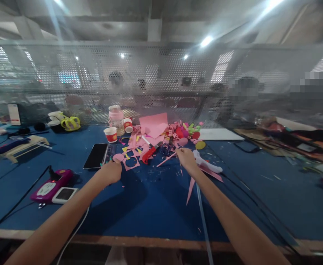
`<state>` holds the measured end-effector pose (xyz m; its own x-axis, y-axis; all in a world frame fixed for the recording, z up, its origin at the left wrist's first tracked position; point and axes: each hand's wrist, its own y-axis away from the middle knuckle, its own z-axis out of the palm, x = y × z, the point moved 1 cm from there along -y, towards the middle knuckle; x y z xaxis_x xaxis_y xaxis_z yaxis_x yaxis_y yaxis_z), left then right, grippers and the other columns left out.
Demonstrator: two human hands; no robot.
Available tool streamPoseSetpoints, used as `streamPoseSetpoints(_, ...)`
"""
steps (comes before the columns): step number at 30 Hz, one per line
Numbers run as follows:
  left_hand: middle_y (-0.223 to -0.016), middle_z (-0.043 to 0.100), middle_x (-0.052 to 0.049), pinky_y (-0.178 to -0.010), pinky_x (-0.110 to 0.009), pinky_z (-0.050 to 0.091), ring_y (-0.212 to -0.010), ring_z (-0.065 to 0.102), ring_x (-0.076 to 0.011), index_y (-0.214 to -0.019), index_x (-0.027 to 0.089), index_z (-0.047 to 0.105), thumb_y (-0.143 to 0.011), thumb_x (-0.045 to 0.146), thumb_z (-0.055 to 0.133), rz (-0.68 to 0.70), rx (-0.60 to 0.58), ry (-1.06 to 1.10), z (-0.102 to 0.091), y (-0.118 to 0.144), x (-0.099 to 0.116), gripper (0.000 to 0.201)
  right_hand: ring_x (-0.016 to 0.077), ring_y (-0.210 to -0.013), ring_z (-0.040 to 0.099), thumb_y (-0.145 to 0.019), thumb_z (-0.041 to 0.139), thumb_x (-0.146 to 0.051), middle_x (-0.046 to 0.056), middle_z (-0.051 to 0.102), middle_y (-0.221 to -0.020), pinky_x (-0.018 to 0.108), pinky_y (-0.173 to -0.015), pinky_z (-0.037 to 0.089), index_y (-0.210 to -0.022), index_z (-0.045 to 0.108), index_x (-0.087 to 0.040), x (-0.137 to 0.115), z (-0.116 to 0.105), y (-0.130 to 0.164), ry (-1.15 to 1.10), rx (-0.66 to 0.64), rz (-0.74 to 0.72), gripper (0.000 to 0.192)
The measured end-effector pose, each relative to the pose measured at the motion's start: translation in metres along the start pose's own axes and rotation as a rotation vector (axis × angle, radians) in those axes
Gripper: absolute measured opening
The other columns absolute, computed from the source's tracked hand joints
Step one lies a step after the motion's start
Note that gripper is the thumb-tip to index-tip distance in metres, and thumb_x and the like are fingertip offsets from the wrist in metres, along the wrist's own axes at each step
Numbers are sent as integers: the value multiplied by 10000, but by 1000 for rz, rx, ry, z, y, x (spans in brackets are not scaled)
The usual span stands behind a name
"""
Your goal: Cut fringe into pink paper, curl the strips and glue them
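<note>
A thin pink paper strip (167, 159) is pinched at one end by the right hand (186, 159); its long axis runs down-left from the fingers, just right of the red scissors (149, 151); the left hand (110, 171) is closed in a fist on the desk (139, 206), left of the scissors, beside the phone (96, 155).

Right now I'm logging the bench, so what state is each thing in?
Left hand: closed, by the phone.
Right hand: pinching a pink strip.
Phone: flat, screen dark.
Scissors: lying closed.
Cup: upright.
Second cup: tipped over.
Jar: upright, lidded.
</note>
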<state>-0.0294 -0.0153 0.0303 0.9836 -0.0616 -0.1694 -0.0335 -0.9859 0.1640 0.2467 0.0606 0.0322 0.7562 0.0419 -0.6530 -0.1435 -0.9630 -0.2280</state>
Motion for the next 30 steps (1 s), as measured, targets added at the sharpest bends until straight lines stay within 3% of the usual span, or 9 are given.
streamPoseSetpoints(5, -966, 590, -285, -747, -365, 466, -958, 580, -313, -1182, -94, 366, -743, 8, 332, -88, 104, -30, -3, 3, 13, 452, 160, -436, 551, -827, 320, -477, 51, 577, -470, 242, -472, 369, -667, 547, -149, 1, 3, 2, 125, 17, 0, 429)
streamPoseSetpoints(10, -877, 620, -220, -676, -312, 488, -849, 628, -265, -1149, -49, 386, -750, -10, 310, -150, 199, -22, -19, 5, 17, 408, 278, -754, 616, -853, 282, -492, 199, 637, -817, 307, -587, 392, -996, 456, -62, -12, -1, 17, 339, 181, -22, 484)
streamPoseSetpoints(14, -852, 632, -186, -683, -319, 488, -825, 635, -252, -1070, 7, 453, -771, -13, 289, -139, 246, -13, -29, 6, 12, 342, 228, -733, 625, -870, 319, -339, 117, 658, -777, 271, -598, 375, -890, 521, -138, -22, 8, 39, 471, 121, -198, 286)
streamPoseSetpoints(17, -852, 637, -173, -682, -319, 488, -821, 638, -249, -1140, 19, 411, -783, -17, 280, -119, 271, -21, -29, 7, 10, 382, 206, -662, 628, -859, 341, -327, 91, 665, -707, 251, -552, 356, -814, 560, -157, -20, 21, 50, 547, 43, -322, 281)
streamPoseSetpoints(21, -863, 645, -157, -658, -324, 492, -808, 637, -248, -1247, 33, 321, -779, -7, 315, -24, 323, -47, -21, 7, 12, 470, 212, -619, 629, -861, 329, -287, 103, 668, -683, 245, -505, 325, -827, 585, -143, -9, 31, 46, 622, 23, -378, 296)
streamPoseSetpoints(24, -902, 645, -142, -671, -313, 489, -832, 627, -232, -1263, 66, 323, -749, -34, 338, 73, 420, -46, -11, 3, 11, 525, 212, -626, 628, -864, 318, -276, 113, 670, -704, 242, -496, 300, -816, 586, -130, 2, 28, 35, 654, 38, -413, 309)
streamPoseSetpoints(27, -988, 631, -130, -770, -303, 466, -949, 588, -211, -1224, 114, 385, -756, -16, 377, 164, 591, 19, -5, -1, 6, 486, 208, -599, 618, -862, 310, -285, 103, 663, -662, 244, -483, 261, -795, 587, -135, 15, 20, 24, 672, 61, -439, 322)
streamPoseSetpoints(30, -926, 658, -97, -698, -277, 487, -838, 627, -190, -1171, 147, 451, -825, 74, 382, 193, 752, 85, -2, -4, 1, 361, 183, -577, 604, -853, 309, -268, 93, 660, -650, 246, -484, 234, -770, 594, -141, 30, 10, 10, 679, 70, -480, 323)
